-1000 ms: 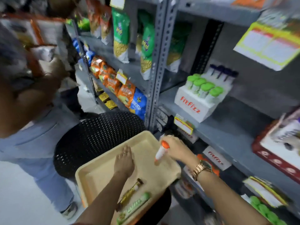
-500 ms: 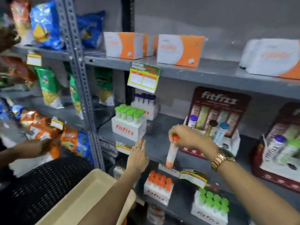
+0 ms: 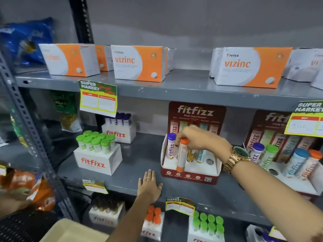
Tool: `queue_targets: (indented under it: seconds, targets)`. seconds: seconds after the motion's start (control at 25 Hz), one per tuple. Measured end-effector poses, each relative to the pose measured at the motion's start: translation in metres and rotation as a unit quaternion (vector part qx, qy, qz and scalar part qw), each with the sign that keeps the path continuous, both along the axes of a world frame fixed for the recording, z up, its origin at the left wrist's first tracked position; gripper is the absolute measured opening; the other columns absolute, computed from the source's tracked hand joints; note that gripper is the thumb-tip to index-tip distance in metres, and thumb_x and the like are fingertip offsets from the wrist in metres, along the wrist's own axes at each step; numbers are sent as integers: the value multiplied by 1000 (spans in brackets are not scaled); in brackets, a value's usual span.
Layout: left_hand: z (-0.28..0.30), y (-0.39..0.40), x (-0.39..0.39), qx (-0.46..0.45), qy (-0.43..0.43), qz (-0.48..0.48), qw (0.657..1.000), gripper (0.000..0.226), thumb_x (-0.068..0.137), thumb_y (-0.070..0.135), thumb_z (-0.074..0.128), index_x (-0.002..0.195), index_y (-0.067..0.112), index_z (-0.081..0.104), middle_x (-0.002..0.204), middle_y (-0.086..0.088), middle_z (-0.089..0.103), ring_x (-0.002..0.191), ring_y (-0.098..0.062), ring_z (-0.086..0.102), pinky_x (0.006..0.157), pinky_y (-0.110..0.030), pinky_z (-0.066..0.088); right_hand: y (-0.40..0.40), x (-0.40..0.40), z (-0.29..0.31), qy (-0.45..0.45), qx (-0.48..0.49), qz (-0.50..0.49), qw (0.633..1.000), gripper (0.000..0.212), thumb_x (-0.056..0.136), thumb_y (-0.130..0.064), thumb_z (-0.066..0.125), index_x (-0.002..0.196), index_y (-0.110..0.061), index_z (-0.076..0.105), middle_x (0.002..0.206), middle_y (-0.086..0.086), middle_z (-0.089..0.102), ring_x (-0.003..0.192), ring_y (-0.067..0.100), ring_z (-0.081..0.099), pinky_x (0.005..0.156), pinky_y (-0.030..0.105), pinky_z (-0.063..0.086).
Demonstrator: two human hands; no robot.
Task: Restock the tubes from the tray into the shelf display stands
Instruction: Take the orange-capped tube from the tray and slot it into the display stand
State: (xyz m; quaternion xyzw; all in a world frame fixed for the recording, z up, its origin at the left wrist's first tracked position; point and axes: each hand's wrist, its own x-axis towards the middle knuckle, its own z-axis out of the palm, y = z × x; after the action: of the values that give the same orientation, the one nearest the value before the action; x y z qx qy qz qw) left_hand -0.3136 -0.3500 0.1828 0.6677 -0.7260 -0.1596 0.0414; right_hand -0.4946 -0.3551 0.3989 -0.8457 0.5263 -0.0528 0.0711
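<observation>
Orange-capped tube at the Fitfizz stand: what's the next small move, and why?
Probably lower it straight down into the stand's front row. The right hand grips the orange-capped tube by its cap, upright, its base at the front of the stand beside the purple-capped tube. Whether its base is in a hole is unclear. The left hand rests flat on the shelf.

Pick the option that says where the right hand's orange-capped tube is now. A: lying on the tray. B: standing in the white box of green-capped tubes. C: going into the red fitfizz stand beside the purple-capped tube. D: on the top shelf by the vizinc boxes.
C: the right hand grips the orange-capped tube by its cap, its base in the red fitfizz stand, next to the purple-capped tube.
</observation>
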Motion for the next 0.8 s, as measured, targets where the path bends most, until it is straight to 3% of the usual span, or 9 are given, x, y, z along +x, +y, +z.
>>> queue_targets:
  seconds: [0.12, 0.24, 0.44, 0.64, 0.72, 0.8]
  targets:
    - [-14, -4, -1, -19, -36, -1, 999, 65, 101, 46, 20, 150, 10, -2, 161, -7, -4, 148, -22, -4, 121, -41, -1, -12, -6, 1, -1, 15, -10, 1000, 40, 74, 2, 67, 99, -29, 66, 107, 2, 57, 96, 22, 52, 71, 31, 43]
    - [-19, -5, -1, -32, -37, 2, 999, 65, 100, 47, 19, 150, 11, -2, 161, -6, -3, 148, -22, -3, 121, -41, -2, -18, -5, 3, 8, 9, -12, 1000, 34, 75, -10, 74, 102, -28, 65, 104, -2, 51, 97, 19, 46, 72, 28, 34]
    - [-18, -4, -3, -30, -35, 2, 999, 65, 100, 47, 18, 150, 12, -2, 161, -5, -4, 148, -22, -4, 121, -41, -3, -19, 4, 13, 12, 5, -7, 1000, 25, 77, -16, 74, 99, -25, 67, 111, 1, 59, 96, 21, 56, 78, 36, 51]
    - [-18, -3, -2, -33, -36, 0, 999, 65, 100, 48, 18, 151, 12, -1, 161, -6, -2, 148, -23, -4, 121, -41, -2, -24, 7, 24, -17, 27, -77, 997, 21, 71, -7, 78, 71, -25, 67, 83, -4, 63, 67, 11, 61, 47, 18, 42]
    - [-17, -3, -2, -34, -38, -1, 999, 65, 100, 48, 18, 151, 12, -1, 161, -6, -2, 148, -24, -3, 121, -42, -1, -24, 5, 26, -29, 36, -88, 995, 17, 70, -10, 80, 68, -21, 68, 74, -4, 65, 58, 8, 59, 44, 17, 41]
    - [-16, -3, -2, -32, -42, -4, 999, 65, 100, 48, 18, 151, 12, -1, 161, -7, -1, 148, -24, -3, 121, -42, -1, -22, 4, 26, -40, 28, -88, 995, 15, 70, -10, 81, 69, -17, 68, 78, -1, 65, 59, 9, 56, 47, 19, 40]
